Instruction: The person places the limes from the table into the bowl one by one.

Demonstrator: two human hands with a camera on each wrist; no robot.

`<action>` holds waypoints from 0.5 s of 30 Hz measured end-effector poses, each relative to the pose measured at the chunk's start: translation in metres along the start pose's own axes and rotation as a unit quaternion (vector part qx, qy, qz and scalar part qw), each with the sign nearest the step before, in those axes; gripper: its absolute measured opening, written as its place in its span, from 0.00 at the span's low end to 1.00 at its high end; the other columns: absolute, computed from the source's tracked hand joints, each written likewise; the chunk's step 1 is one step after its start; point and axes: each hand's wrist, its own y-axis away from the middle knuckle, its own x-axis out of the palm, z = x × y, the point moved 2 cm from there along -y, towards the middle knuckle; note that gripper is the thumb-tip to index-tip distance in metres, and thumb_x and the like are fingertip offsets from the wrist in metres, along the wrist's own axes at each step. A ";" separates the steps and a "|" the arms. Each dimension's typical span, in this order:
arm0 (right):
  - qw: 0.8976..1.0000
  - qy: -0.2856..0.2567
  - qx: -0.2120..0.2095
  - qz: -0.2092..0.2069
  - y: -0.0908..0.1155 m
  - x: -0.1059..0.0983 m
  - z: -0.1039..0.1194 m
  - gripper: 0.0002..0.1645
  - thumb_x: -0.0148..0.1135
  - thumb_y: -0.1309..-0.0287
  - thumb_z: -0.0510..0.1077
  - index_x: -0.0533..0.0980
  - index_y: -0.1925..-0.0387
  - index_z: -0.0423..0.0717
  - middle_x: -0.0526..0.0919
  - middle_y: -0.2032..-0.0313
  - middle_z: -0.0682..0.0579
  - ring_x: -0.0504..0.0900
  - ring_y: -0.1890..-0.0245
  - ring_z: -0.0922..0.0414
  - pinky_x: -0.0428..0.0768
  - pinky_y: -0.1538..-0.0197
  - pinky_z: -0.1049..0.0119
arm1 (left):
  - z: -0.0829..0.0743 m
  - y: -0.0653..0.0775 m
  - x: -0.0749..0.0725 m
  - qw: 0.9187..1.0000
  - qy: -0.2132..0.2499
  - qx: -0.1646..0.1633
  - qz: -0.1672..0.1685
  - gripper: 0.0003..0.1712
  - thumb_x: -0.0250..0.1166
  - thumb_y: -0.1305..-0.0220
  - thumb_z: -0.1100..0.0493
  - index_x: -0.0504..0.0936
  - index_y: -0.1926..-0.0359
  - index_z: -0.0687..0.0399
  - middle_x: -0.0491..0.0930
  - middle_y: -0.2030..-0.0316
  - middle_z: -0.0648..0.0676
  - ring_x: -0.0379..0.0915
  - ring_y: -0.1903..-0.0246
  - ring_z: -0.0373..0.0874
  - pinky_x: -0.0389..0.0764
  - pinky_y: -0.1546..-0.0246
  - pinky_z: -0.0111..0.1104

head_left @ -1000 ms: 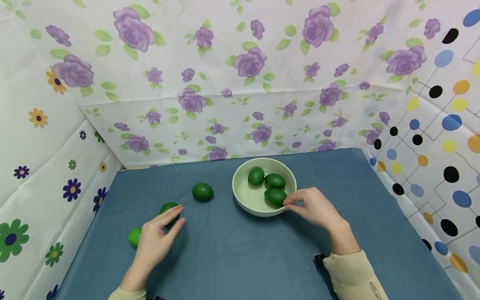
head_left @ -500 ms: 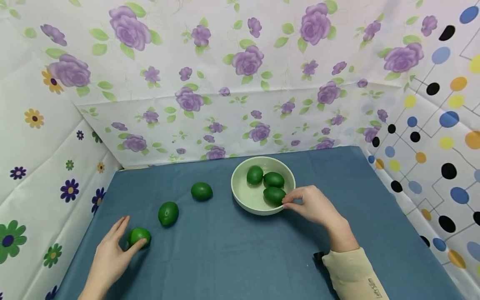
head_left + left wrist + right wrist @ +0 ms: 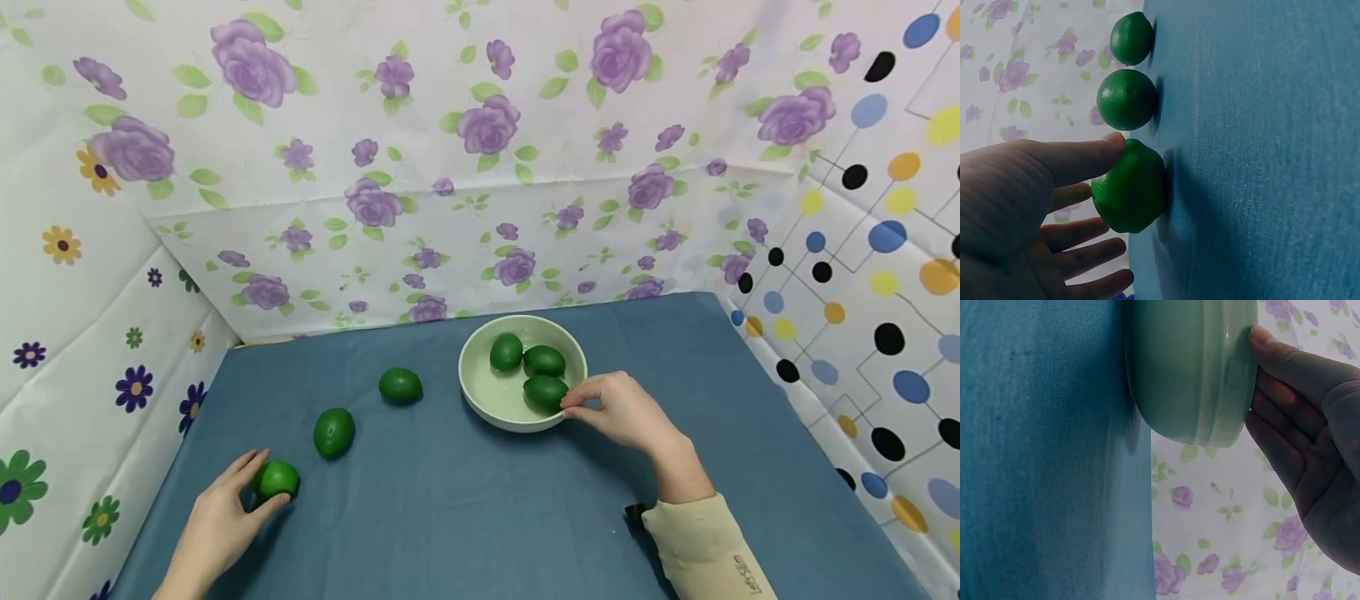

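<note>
My left hand (image 3: 216, 518) is at the bright green lime (image 3: 277, 479) at the left of the table, with thumb and fingers on either side of it. In the left wrist view the thumb overlaps the lime (image 3: 1132, 187) and the other fingers are spread, fairly straight. My right hand (image 3: 628, 415) pinches the near right rim of a pale green bowl (image 3: 491, 408), thumb outside. Those fingertips sit close to a dark green lime (image 3: 544, 392) inside; whether they touch it is unclear. Two more dark green limes lie in the bowl.
Two dark green limes, a nearer one (image 3: 333, 432) and a farther one (image 3: 401, 386), lie between my left hand and the bowl. A blue cloth (image 3: 450, 508) covers the table. Patterned sheets (image 3: 420, 208) stand behind and at both sides.
My left hand has moved left and down, past the nearer dark lime to the bright lime, then closed in slightly on it. My right hand has stayed at the bowl's rim.
</note>
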 end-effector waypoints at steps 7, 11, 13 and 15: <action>1.000 0.002 0.002 0.010 -0.001 0.001 0.001 0.05 0.77 0.35 0.42 0.93 0.58 0.52 0.91 0.58 0.62 0.90 0.56 0.59 0.92 0.52 0.50 | 0.002 -0.001 0.002 1.000 -0.004 -0.009 0.011 0.48 0.80 0.36 0.48 0.71 0.25 0.71 0.65 0.29 0.81 0.65 0.34 0.82 0.72 0.40 0.74; 1.000 0.001 0.003 0.008 -0.001 0.000 0.001 0.06 0.78 0.36 0.41 0.93 0.58 0.51 0.92 0.58 0.61 0.90 0.56 0.58 0.92 0.52 0.50 | 0.002 -0.002 0.003 1.000 -0.005 -0.012 0.015 0.45 0.80 0.35 0.50 0.73 0.26 0.71 0.66 0.30 0.81 0.66 0.35 0.81 0.73 0.40 0.74; 1.000 0.001 0.003 0.006 -0.001 0.000 0.001 0.06 0.78 0.36 0.41 0.93 0.58 0.51 0.92 0.58 0.61 0.90 0.56 0.59 0.92 0.52 0.49 | 0.001 -0.002 0.004 1.000 -0.003 -0.009 0.010 0.44 0.80 0.35 0.51 0.74 0.27 0.71 0.67 0.30 0.80 0.67 0.35 0.81 0.73 0.40 0.73; 1.000 0.001 0.003 0.005 -0.001 0.000 0.001 0.06 0.78 0.36 0.41 0.93 0.58 0.52 0.91 0.59 0.62 0.90 0.56 0.59 0.92 0.52 0.49 | 0.001 -0.002 0.004 1.000 -0.002 -0.006 0.003 0.44 0.80 0.36 0.53 0.74 0.27 0.71 0.68 0.30 0.79 0.68 0.35 0.80 0.74 0.40 0.72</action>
